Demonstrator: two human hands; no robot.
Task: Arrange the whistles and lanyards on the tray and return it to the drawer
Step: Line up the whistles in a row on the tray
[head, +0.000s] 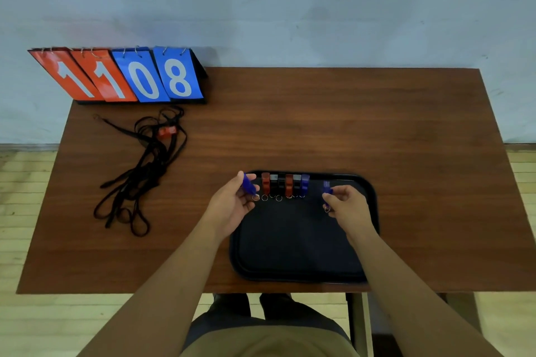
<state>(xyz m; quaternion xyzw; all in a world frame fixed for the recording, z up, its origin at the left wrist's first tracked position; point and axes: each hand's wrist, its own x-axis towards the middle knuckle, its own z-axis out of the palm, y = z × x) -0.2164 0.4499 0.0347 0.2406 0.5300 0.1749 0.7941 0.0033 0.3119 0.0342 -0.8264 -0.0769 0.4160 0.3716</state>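
Note:
A black tray point(298, 272) lies on the brown table near its front edge. Along the tray's far rim stands a row of several whistles point(285, 184), red, black and blue, each with a small metal ring. My left hand point(232, 206) pinches a blue whistle point(249, 184) at the tray's far left corner, just left of the row. My right hand point(346, 206) pinches another blue whistle point(327, 188) over the tray, right of the row. A heap of black lanyards point(145, 171) lies at the table's left, with a red whistle point(166, 132) on top of it.
A flip scoreboard point(121, 75) reading 11 and 08 stands at the table's far left corner against the wall. The brown table point(377, 130) has bare wood to the right and behind the tray. My legs show under the front edge.

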